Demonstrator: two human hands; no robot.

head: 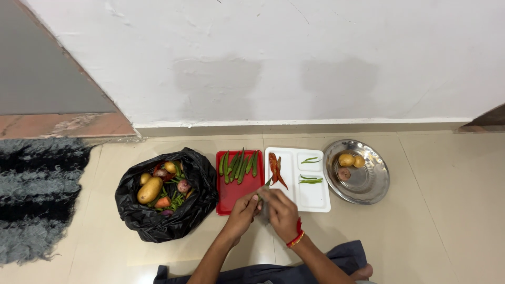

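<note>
Black plastic bag (158, 221) at nine o'clock from the hands, mouth rolled wide open for easy reach; inside, large yellow potato (150, 190), a second smaller one, reddish onions, an orange piece of carrot, loose green beans. Red rectangular tray (234, 197) directly at twelve o'clock of the left hand (243, 210), okra pods (239, 166) laid side by side along its far end, near half bare. White compartment tray (313, 199) touching it at one o'clock: red chillies (276, 169) in the long left section, thin green chillies (310, 180) in the small right-hand sections, sorted by kind. Steel plate (368, 184) at two o'clock, just beside the white tray, holding two small potatoes (351, 160) and a brownish round vegetable.

Both hands together at the trays' near edge, over the seam between them, close to the body. Left hand fingers curled and pinching a slim green vegetable (266, 184), tip poking up at twelve o'clock. Right hand (283, 210) fingers bent, closed around something greyish; exact grip hard to tell. Red bangles (296, 235) at the right wrist.
</note>
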